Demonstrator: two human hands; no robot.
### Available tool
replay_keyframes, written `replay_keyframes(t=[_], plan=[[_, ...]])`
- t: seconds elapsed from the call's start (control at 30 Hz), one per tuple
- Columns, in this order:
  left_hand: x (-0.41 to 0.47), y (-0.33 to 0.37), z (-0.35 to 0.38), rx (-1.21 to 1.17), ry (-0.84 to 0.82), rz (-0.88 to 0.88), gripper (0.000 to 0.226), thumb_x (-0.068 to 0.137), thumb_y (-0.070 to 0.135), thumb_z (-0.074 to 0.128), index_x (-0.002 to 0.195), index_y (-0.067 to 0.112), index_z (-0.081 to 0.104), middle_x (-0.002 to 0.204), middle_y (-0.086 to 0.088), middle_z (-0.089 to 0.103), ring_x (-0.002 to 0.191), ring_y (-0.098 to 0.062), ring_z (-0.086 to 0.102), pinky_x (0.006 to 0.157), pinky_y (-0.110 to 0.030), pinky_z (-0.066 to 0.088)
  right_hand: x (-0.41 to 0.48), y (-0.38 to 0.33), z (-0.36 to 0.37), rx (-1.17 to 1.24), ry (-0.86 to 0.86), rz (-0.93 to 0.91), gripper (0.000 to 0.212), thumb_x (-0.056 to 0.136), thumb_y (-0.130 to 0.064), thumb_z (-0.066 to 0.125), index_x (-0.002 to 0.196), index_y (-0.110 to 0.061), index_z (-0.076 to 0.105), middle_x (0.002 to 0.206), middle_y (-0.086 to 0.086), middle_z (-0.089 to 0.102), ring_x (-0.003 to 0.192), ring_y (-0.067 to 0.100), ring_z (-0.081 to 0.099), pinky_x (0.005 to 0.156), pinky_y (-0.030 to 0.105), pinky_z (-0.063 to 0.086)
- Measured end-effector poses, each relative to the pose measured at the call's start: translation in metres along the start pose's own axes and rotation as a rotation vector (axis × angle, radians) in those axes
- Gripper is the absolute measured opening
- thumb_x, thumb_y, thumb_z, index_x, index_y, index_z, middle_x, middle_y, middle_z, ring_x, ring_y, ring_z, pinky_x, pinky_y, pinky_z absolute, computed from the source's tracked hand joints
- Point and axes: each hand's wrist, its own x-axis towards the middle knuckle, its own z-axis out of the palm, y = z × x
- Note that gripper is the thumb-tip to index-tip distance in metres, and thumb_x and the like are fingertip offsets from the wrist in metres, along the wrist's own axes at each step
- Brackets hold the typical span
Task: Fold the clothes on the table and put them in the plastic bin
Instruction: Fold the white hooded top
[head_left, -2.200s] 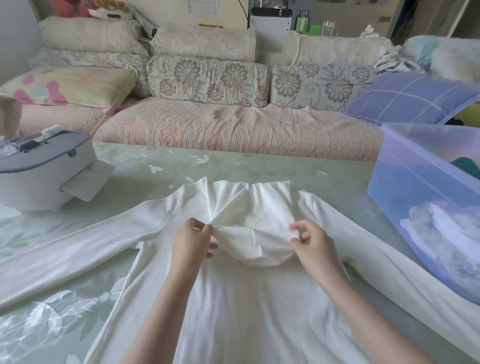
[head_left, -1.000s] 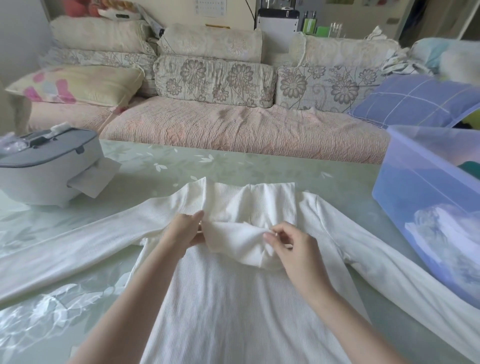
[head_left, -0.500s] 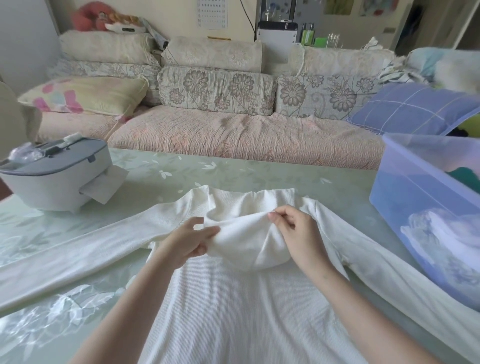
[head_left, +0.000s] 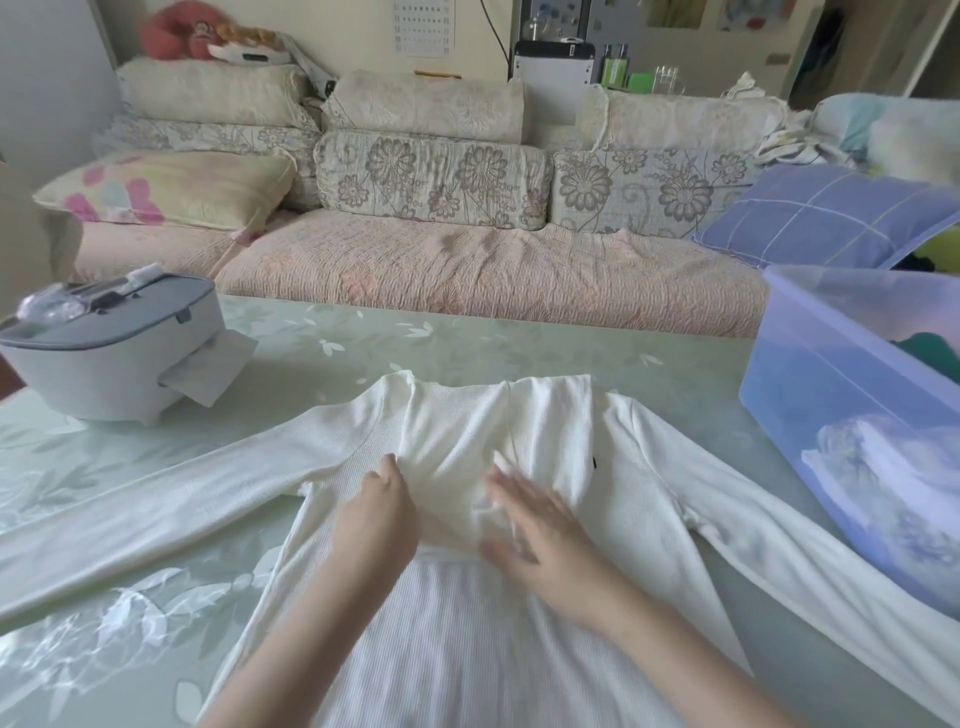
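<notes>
Both hands (head_left: 382, 512) flat on white sweater (head_left: 467, 634)

Top (head_left: 457, 623): white cloth, fine ribbed knit, matt, soft creases at the collar. Surface (head_left: 467, 343): smooth, glossy, pale green with white leaf print, throws reflections. Bin (head_left: 831, 395) at right edge: translucent bluish plastic, smooth, slight sheen. Box (head_left: 104, 364) at left edge: grey-and-white plastic, smooth, matt; thin white paper sheet (head_left: 208, 369) sticking out of its slot. Sofa (head_left: 493, 280) behind: quilted cloth, puckered, matt.
</notes>
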Motion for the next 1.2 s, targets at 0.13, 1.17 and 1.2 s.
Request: replay_keyframes(t=[0.13, 1.17, 1.2], plan=[[0.009, 0.004, 0.002, 0.058, 0.146, 0.247, 0.049, 0.099, 0.018, 0.034, 0.147, 0.023, 0.026, 0.156, -0.006, 0.018, 0.145, -0.023, 0.008, 0.113, -0.033, 0.016, 0.003, -0.009, -0.006, -0.002, -0.07, 0.033, 0.089, 0.07, -0.075, 0.007, 0.15, -0.035, 0.005, 0.155, -0.02, -0.006, 0.14, -0.004, -0.012, 0.118, 0.028, -0.009], [0.091, 0.013, 0.017, -0.614, 0.068, 0.024, 0.033, 0.1, 0.018, 0.03, 0.075, 0.01, 0.05, 0.079, -0.015, 0.055, 0.084, -0.027, 0.05, 0.067, -0.034, 0.033, -0.006, 0.007, -0.055, 1.483, 0.164, 0.484, 0.028, 0.084, -0.007, 0.061, 0.109, 0.004, 0.064, 0.098, 0.019, 0.068, 0.084, 0.03, 0.067, 0.081, 0.046, 0.055], [0.092, 0.013, 0.012, -0.625, 0.087, -0.002, 0.034, 0.1, 0.017, 0.03, 0.069, 0.011, 0.044, 0.07, -0.009, 0.048, 0.077, -0.025, 0.045, 0.06, -0.035, 0.028, -0.006, 0.009, -0.054, 1.507, 0.181, 0.487, 0.029, 0.081, -0.006, 0.061, 0.108, 0.005, 0.065, 0.1, 0.02, 0.068, 0.085, 0.03, 0.068, 0.077, 0.045, 0.058]])
